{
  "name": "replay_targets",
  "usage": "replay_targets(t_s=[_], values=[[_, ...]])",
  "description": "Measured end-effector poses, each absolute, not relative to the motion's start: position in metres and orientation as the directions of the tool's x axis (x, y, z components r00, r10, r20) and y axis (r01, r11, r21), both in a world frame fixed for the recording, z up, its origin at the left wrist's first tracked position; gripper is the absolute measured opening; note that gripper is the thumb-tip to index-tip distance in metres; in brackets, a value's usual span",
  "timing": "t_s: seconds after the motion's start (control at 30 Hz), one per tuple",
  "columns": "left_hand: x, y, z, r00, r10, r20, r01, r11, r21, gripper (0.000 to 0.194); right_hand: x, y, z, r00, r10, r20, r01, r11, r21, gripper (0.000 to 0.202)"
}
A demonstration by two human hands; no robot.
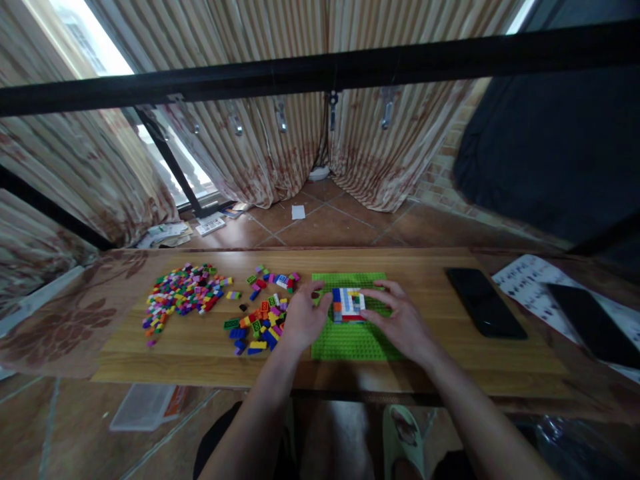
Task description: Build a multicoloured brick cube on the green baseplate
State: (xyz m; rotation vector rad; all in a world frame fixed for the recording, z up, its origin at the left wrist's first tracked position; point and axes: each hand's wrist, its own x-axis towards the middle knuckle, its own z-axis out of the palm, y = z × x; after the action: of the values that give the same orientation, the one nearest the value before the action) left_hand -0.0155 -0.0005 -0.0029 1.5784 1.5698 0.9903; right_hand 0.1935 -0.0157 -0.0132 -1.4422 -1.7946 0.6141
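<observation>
A green studded baseplate (350,347) lies on the wooden board, with a small block structure (349,305) of white, blue, orange, red and yellow bricks on it. My left hand (306,317) is at the left edge of the baseplate, thumb and fingers apart, just left of the structure. On the other side, my right hand (399,317) has its fingers spread, the fingertips at the structure's right side. Nothing shows between the fingers of either hand.
Loose larger bricks (260,323) lie left of my left hand, and a heap of small bricks (185,290) farther left. A black phone (485,302) rests at the right, beside a printed sheet (530,280) and another dark device (595,323). A black bar (310,77) crosses above.
</observation>
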Motion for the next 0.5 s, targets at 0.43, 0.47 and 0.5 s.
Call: replay_targets(t_s=[0.43,0.47,0.5], values=[[0.01,0.003,-0.003,0.043,0.999,-0.024,0.488,0.0,0.873,0.035,0.184,-0.011,-0.027,-0.13,0.965,0.228,0.593,0.26,-0.762,0.035],[0.011,0.003,-0.002,0.039,0.999,-0.023,0.496,0.001,0.868,0.037,0.184,-0.011,-0.027,-0.126,0.966,0.224,0.592,0.254,-0.764,0.035],[0.011,0.002,-0.002,0.034,0.999,-0.023,0.506,0.002,0.863,0.039,0.184,-0.011,-0.028,-0.123,0.968,0.22,0.591,0.25,-0.767,0.036]])
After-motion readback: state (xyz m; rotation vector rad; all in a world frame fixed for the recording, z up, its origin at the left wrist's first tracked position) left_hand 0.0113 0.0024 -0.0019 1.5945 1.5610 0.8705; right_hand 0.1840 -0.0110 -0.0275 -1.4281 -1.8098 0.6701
